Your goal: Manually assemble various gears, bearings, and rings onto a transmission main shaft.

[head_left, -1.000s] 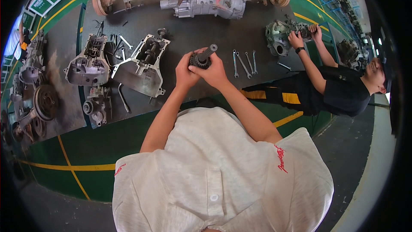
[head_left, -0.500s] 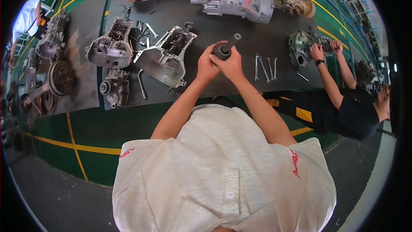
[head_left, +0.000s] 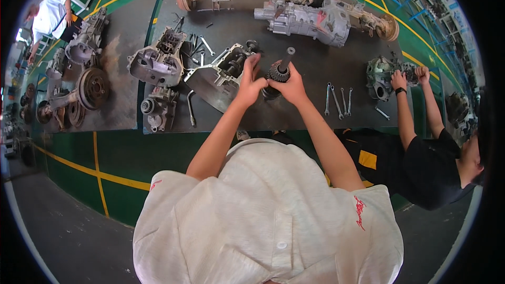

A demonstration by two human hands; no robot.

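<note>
Gear shaft (head_left: 278,71) is over the bench (head_left: 315,68), near the middle of the view, with its thin splined end pointing up and away from the person; whether its lower end touches the bench, I cannot tell. Going from left to right, first lies the left case (head_left: 156,67), then the open case (head_left: 209,85), whose right part is hidden behind the left hand (head_left: 249,85). This hand is what changes: it is no longer wrapped around the gears, as it is half a second earlier, but stands open, fingers extended, thumb toward the shaft. It grips nothing, though I cannot tell if the thumb touches. The right hand (head_left: 291,85) stays curled around the gears, so it seems to carry the hold alone, while the left becomes free. Further right lie four wrenches (head_left: 327,99), and then a co-worker (head_left: 431,165) handles another case (head_left: 377,78).
</note>
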